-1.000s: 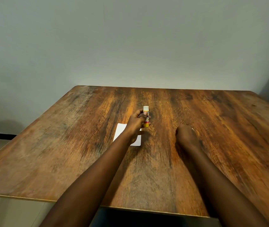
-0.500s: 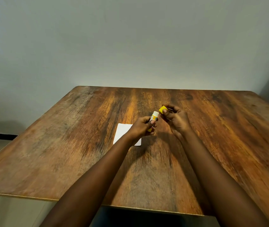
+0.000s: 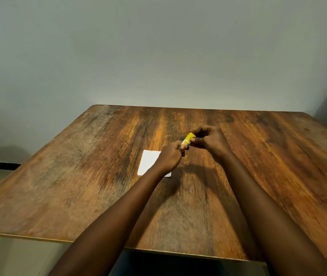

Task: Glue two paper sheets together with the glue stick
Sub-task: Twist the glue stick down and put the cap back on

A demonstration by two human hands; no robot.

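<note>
Brought together since half a second ago: cap [image 3: 190, 135] pinched in right hand [image 3: 210, 141] against stick [image 3: 186, 144] clamped in left hand [image 3: 169, 159], paper [image 3: 147, 162] lying just below and left of the grip; guard against skewed push, likely to jam cap or knock stick loose.

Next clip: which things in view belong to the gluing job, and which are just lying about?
In the job: glue stick, gripped by the left hand; its yellow cap, pinched by the right hand; white paper, partly hidden by the left wrist.
Just there: wooden table; grey wall.
</note>
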